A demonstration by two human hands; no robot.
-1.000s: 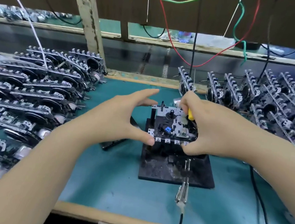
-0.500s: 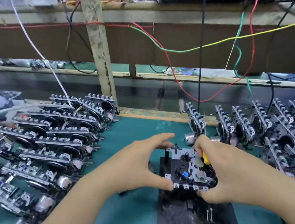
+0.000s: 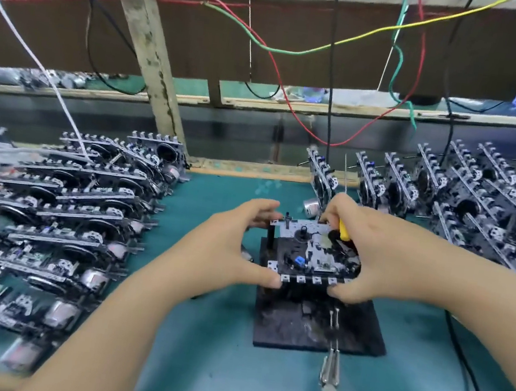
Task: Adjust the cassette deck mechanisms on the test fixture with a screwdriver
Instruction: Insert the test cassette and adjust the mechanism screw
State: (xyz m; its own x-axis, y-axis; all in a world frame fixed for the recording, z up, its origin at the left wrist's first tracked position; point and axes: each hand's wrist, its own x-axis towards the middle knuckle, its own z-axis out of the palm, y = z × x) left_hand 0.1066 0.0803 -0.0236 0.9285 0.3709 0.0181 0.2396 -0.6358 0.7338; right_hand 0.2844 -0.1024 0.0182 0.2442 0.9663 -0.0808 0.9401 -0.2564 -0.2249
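Right now the left hand [image 3: 227, 250] grips the left side of the cassette deck mechanism [image 3: 311, 257], its thumb pressed against the near-left corner and its fingers curled over the far edge. Opposite it, the right hand [image 3: 382, 259] grips the mechanism's right side, thumb hooked at the near-right corner, while also keeping a yellow-handled screwdriver [image 3: 343, 231] tucked between its fingers and palm; only a short stretch of the handle shows. Between the two hands the mechanism sits level on top of the black test fixture [image 3: 315, 329], raised on dark posts above the fixture's flat base plate, with a small blue part [image 3: 299, 260] on its upper face. A metal clip [image 3: 329, 374] on a black cable lies at the near edge of the base plate. Everything rests on a green bench mat [image 3: 198, 350]. To the left, many more mechanisms lie stacked in overlapping rows [image 3: 63, 210]; to the right and behind, another batch [image 3: 476, 209] stands on edge. Red, green, yellow and black wires [image 3: 281, 48] hang across the back of the bench, beside a slanted wooden post [image 3: 150, 52].
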